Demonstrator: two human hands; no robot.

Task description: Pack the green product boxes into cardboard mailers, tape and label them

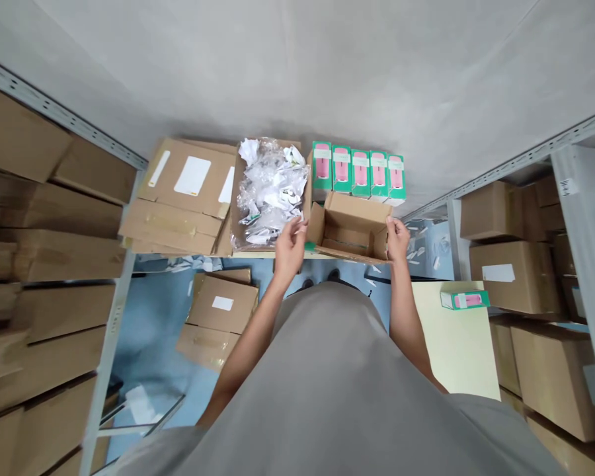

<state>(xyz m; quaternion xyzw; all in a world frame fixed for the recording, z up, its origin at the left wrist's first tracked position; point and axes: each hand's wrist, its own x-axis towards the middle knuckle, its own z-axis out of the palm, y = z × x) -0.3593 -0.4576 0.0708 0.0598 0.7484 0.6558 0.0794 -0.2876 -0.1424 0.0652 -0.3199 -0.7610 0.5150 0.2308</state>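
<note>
An open cardboard carton (pixel 350 213) is sitting between the left hand (pixel 291 248) and the right hand (pixel 399 239).
Farthest left of the carton, a pile of flattened cardboard (pixel 173 218) is lying; a packing box (pixel 307 198) is standing just left, brimming with crumpled paper and clear plastic (pixel 272 192). Five green-and-pink product boxes (pixel 361 173) are lining up right behind the carton, and a lone matching box (pixel 465 300) is lying well to its right. The right hand's fingers are gripping the carton's right edge; the left hand's are curling near its left flap, possibly gripping something, though I cannot tell.
</note>
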